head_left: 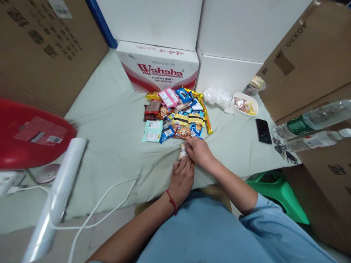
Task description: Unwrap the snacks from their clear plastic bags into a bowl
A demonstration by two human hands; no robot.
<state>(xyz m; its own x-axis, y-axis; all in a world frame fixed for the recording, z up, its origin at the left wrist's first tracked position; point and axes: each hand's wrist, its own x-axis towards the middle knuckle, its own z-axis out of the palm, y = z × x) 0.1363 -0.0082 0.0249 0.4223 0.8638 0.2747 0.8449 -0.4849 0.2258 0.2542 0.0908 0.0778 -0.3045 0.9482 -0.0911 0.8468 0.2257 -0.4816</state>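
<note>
Near the table's front edge, my left hand [181, 179] and my right hand [199, 151] meet around a small wrapped snack [182, 151]. Fingers of both hands are closed on it, and they cover part of its wrapper. Just beyond lies a pile of packaged snacks: a mint-green packet [152, 130], a brown cookie packet [182, 132], yellow-and-black packets [196, 119], a pink packet [168, 97], a blue packet [183, 95] and long yellow sticks [208, 124].
Behind the pile stands a Wahaha box [161, 69]. To the right are clear plastic containers [216, 98], a white bowl [245, 114] with snacks, a phone [263, 130], keys [285, 152] and plastic bottles [315, 118]. A plastic film roll [64, 175] and white cable [105, 193] lie left.
</note>
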